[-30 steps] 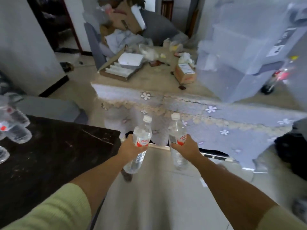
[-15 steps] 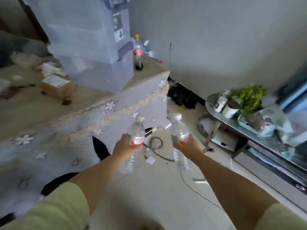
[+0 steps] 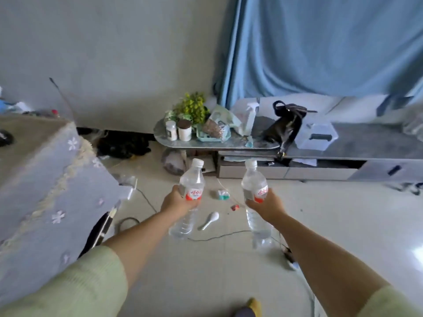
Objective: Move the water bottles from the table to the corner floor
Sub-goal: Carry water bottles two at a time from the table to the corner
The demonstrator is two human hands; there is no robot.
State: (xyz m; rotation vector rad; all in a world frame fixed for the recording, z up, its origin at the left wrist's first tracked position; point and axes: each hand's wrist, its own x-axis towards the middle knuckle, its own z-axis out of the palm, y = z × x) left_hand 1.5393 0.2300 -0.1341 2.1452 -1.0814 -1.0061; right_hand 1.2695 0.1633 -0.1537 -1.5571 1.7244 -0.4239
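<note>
Left hand (image 3: pixel 175 202) clenched round left bottle (image 3: pixel 190 197), right hand (image 3: pixel 266 205) round right bottle (image 3: pixel 255 197), both upright above floor (image 3: pixel 206 271). Best step over cable (image 3: pixel 217 236), lower gently at corner.

open pale tiled floor (image 3: pixel 343 225) lies ahead, littered only by a white plastic spoon (image 3: pixel 210 220) and thin black cable (image 3: pixel 219 235), flanked by the lilac-clothed table (image 3: pixel 52 179) and low grey cabinet (image 3: pixel 320 172).

Two clear water bottles (image 3: pixel 191 191) (image 3: pixel 254 186), one white spoon (image 3: pixel 209 220), two white jars (image 3: pixel 171 130) (image 3: pixel 184 130), one black bag (image 3: pixel 283 129)
</note>
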